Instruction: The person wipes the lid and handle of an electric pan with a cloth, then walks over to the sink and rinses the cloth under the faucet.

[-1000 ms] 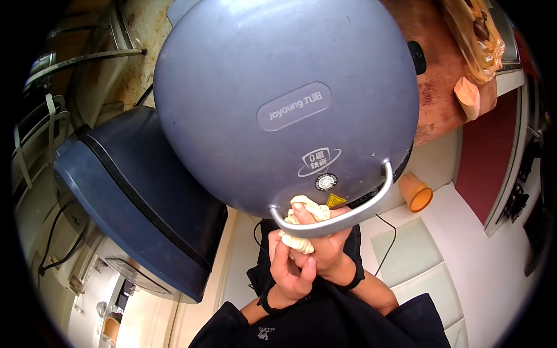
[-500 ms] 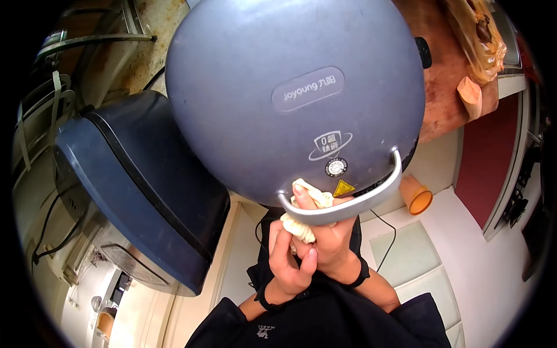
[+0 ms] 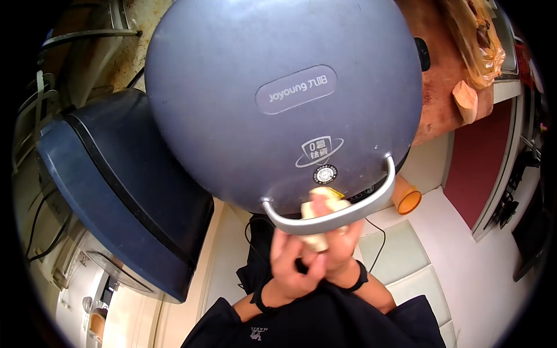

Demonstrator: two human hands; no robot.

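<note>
A large blue-grey Joyoung electric griddle (image 3: 232, 127) fills the upper middle, its top toward me. Its curved grey handle (image 3: 342, 219) juts toward my body. A crumpled cream cloth (image 3: 315, 242) is bunched behind and below the handle bar. My right hand (image 3: 342, 246) is closed around the cloth, its fingers partly hidden by the handle. Just left of it, my left hand (image 3: 290, 267) has curled fingers against the cloth's lower end. Motion blurs both hands, and I cannot tell whether the cloth touches the handle.
A dark blue appliance (image 3: 127, 191) stands close on the left. At right, a reddish-brown board (image 3: 438, 110) bears a plastic bag (image 3: 484, 58) and a peach-coloured piece (image 3: 466, 101). An orange cup-like container (image 3: 408, 200) is lower down, near a dark cord (image 3: 380, 249).
My view has shifted slightly, moving the griddle and blue appliance a little left in the picture. My hands and the cloth sit slightly lower under the handle and have become blurred.
</note>
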